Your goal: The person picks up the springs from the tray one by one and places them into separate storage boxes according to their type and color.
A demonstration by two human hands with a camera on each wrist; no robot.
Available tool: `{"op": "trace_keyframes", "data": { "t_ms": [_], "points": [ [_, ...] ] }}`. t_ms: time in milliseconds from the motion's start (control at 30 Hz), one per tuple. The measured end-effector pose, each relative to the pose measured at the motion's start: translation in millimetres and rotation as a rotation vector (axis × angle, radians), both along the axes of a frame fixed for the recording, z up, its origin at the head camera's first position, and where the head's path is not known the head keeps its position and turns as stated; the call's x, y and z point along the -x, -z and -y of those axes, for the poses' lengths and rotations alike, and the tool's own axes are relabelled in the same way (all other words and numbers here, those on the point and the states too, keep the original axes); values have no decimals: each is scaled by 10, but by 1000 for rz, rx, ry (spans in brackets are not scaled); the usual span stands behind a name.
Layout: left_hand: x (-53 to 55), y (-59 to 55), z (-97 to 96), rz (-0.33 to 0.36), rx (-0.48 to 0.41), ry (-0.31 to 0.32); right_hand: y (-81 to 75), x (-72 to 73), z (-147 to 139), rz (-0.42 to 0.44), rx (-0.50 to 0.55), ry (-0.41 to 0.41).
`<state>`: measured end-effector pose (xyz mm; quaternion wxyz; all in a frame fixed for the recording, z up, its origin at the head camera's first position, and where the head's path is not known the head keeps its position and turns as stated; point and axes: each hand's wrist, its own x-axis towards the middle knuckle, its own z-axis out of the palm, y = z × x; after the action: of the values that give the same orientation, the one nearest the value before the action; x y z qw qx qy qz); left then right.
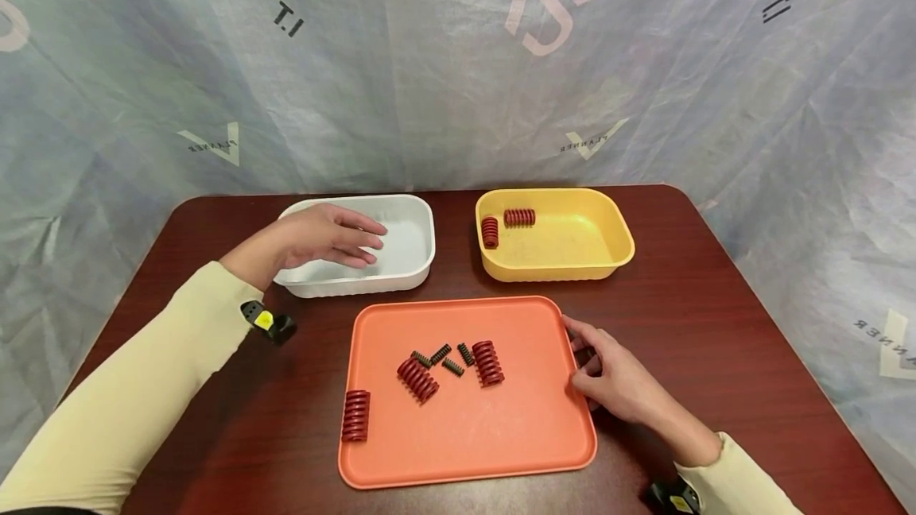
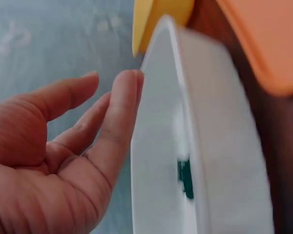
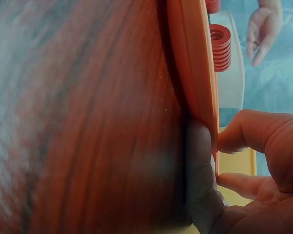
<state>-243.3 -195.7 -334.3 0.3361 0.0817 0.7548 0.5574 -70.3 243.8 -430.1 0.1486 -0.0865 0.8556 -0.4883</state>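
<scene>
My left hand (image 1: 325,235) hovers over the white bin (image 1: 422,280), its fingers extended and holding nothing. A dark green spring (image 2: 185,178) lies inside that bin in the left wrist view; the hand hides it in the head view. With thumb and fingers, my right hand (image 1: 615,372) pinches the right rim of the orange tray (image 1: 529,427). On the tray lie three large red springs, one at the left edge (image 1: 355,416), one left of the middle (image 1: 417,380) and one further right (image 1: 488,363). Several small dark green springs (image 1: 453,367) sit among them.
To the right of the white bin stands a yellow bin (image 1: 558,272), with two red springs (image 1: 519,218) in its left part. Both bins are behind the tray on a dark red wooden table (image 1: 716,340). Grey printed sheeting (image 1: 444,86) hangs behind and beside it.
</scene>
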Motion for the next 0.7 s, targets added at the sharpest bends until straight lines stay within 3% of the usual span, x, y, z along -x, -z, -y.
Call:
{"op": "trace_keyframes", "data": {
  "t_ms": [267,467,700],
  "points": [
    [-350,7,-407,21,-27,123,-1,-1,-7,-8,-2,-7],
    [-530,158,-612,60,-26,188,2,-7,-16,-12,6,-12],
    [-616,410,-769,86,38,214,9,-15,-17,-41,-6,-11]
  ]
}}
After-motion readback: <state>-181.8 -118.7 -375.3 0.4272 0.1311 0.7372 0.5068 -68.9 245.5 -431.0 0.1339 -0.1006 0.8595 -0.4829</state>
